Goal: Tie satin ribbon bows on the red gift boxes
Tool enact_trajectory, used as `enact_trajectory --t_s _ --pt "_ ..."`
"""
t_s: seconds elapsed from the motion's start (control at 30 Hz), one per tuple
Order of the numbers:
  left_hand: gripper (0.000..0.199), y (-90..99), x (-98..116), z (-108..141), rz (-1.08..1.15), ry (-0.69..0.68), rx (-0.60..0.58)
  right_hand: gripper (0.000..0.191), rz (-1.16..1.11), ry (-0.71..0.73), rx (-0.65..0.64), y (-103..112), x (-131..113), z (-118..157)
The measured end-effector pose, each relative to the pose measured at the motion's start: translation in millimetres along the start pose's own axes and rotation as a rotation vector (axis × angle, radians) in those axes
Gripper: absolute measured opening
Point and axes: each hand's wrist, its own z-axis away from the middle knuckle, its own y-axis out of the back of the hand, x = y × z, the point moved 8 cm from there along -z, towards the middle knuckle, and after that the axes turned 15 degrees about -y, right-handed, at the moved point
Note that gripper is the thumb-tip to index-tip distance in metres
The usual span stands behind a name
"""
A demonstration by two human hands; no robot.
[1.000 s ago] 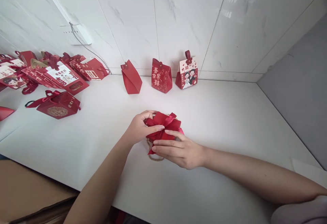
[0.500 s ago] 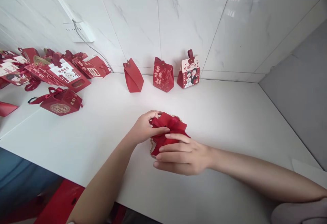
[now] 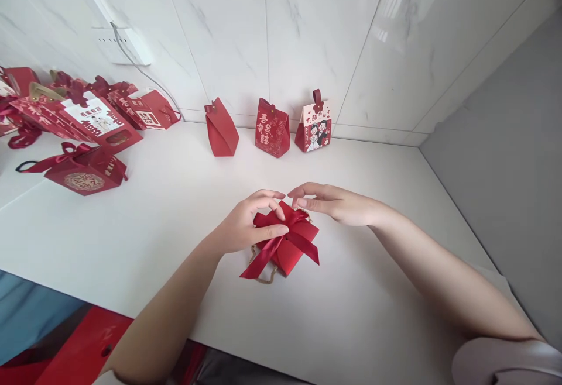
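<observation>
A small red gift box (image 3: 295,259) lies on the white table, topped by a dark red ribbon bow (image 3: 301,244) with two loose tails. My left hand (image 3: 246,221) is over the box's left side, thumb and index finger apart, their tips resting at the bow's knot. Past the box's upper right corner hovers my right hand (image 3: 340,203), fingers loosely curved and apart, holding nothing visible. Gold twisted cord (image 3: 267,281) shows from under the box's lower left edge.
Along the tiled wall stand a plain red box (image 3: 222,130), a printed red box (image 3: 272,130) and a box with a cartoon couple (image 3: 315,130). To the left sit a ribboned red box (image 3: 85,171) and several piled gift boxes (image 3: 99,119). A grey panel borders the table's right.
My right hand has lifted off the front of the box and moved to its far right side. The ribbon tails now hang spread toward me. My left hand stays at the bow, its fingers more raised.
</observation>
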Motion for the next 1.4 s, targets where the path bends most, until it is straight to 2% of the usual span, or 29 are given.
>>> enact_trajectory --t_s 0.1,0.23,0.47,0.63,0.73,0.8,0.9,0.97,1.0,1.1,1.2,1.3,1.4 --pt "0.021 -0.8 -1 1 -0.058 0.016 0.005 0.036 -0.071 -0.027 -0.096 -11 8 -6" --pt "0.016 -5.5 -2 2 -0.057 0.044 -0.025 0.03 -0.127 0.041 -0.213 -19 3 -4" --pt "0.009 -8.4 1 1 -0.097 0.047 -0.013 0.029 -0.112 0.091 -0.27 -20 3 3" --pt "0.006 -11.9 0 1 -0.076 0.039 -0.029 0.034 -0.056 0.042 -0.095 -13 9 -2" --pt "0.007 -9.0 -1 -1 -0.117 0.002 -0.013 0.034 -0.095 0.066 -0.041 -14 9 -7" --pt "0.007 3.4 0 -2 -0.197 -0.036 0.097 0.032 -0.165 0.076 0.012 -10 11 -10" --pt "0.012 28.3 -2 0 -0.254 -0.051 0.323 0.033 -0.198 0.071 0.274 12 14 -6" --pt "0.016 36.1 -10 1 -0.183 -0.01 0.381 0.036 -0.138 0.026 0.405 23 16 0" --pt "0.018 37.1 -14 1 -0.139 0.014 0.386 0.038 -0.107 -0.013 0.411 24 17 0" --pt "0.02 35.4 -20 0 -0.089 0.042 0.401 0.042 -0.082 -0.132 0.323 15 24 -3" --pt "0.02 31.6 -21 1 -0.163 0.065 0.455 0.043 -0.182 -0.175 0.207 -2 31 -13" --pt "0.018 28.2 -23 3 -0.26 0.107 0.512 0.041 -0.383 -0.117 -0.011 -23 32 -25" --pt "0.013 25.2 -27 3 -0.3 0.146 0.523 0.036 -0.497 -0.044 -0.098 -29 32 -29"
